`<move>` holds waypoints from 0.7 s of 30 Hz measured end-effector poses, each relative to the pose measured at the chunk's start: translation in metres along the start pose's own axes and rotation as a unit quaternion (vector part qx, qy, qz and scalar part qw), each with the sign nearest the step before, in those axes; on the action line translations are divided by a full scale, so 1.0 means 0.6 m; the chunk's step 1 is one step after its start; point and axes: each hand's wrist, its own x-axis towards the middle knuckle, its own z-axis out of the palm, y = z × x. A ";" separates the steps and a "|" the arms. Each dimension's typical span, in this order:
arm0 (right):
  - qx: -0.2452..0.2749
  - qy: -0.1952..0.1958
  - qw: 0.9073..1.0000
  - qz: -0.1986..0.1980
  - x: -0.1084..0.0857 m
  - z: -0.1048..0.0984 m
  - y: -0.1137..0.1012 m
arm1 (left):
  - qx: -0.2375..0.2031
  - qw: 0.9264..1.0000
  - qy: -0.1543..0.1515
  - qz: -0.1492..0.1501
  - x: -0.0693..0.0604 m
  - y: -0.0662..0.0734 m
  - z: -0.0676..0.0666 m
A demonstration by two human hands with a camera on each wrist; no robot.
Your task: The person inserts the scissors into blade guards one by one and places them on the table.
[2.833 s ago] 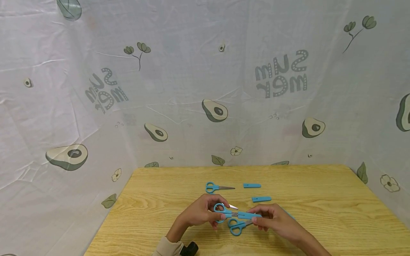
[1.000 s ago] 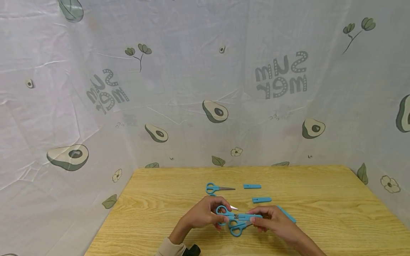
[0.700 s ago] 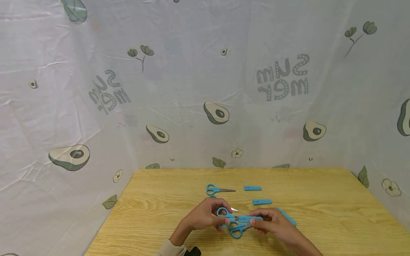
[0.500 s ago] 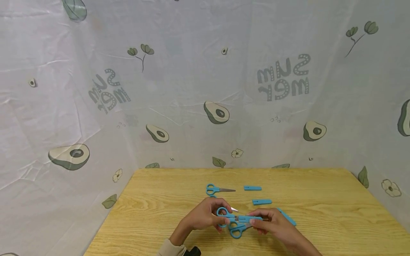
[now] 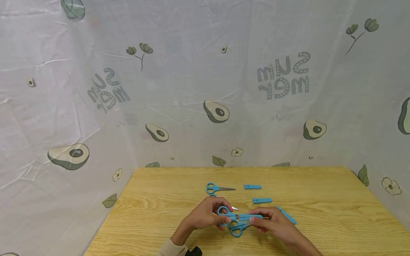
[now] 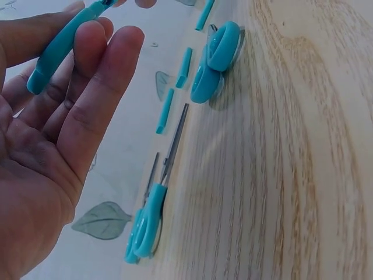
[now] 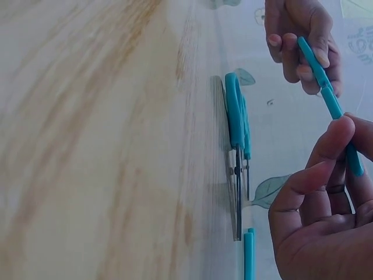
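My left hand point(image 5: 205, 215) pinches the blue handles of a pair of scissors point(image 5: 229, 214) between thumb and fingers. Its blades run into a blue sheath point(image 5: 251, 217), with just a short strip of metal showing at the sheath's mouth. My right hand point(image 5: 272, 222) pinches that sheath by its other end. In the right wrist view, handles and sheath point(image 7: 332, 104) form nearly one line, held up above the table. Below them, another pair of scissors point(image 5: 236, 230) lies on the table, its tip hidden by my right hand.
Behind my hands lie uncovered scissors point(image 5: 213, 188) and another pair, mostly hidden, with its blade tip point(image 5: 235, 208) showing. Several loose blue sheaths lie to the right: one at the back point(image 5: 252, 186), one in the middle point(image 5: 262, 200), one slanted point(image 5: 286, 215). A printed cloth point(image 5: 179, 89) hangs behind the table.
Since the earliest frame, the scissors in my left hand have slid right, deeper into the sheath, and less blade shows. In the last half second my hands hardly move.
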 end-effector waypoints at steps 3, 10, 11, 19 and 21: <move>0.002 0.004 1.000 0.003 0.000 0.001 0.000 | 0.001 1.000 0.005 0.004 0.000 0.000 0.002; 0.001 0.018 1.000 0.014 0.001 0.004 -0.001 | 0.000 1.000 0.009 0.004 0.000 0.000 0.005; 0.001 0.020 1.000 0.015 0.001 0.004 -0.001 | 0.000 1.000 0.009 0.003 0.001 0.000 0.005; 0.003 0.028 0.999 0.028 0.002 0.006 -0.002 | 0.008 1.000 0.014 0.000 0.003 -0.005 0.006; 0.002 0.029 0.999 0.028 0.002 0.006 -0.002 | 0.006 1.000 0.014 0.002 0.003 -0.005 0.007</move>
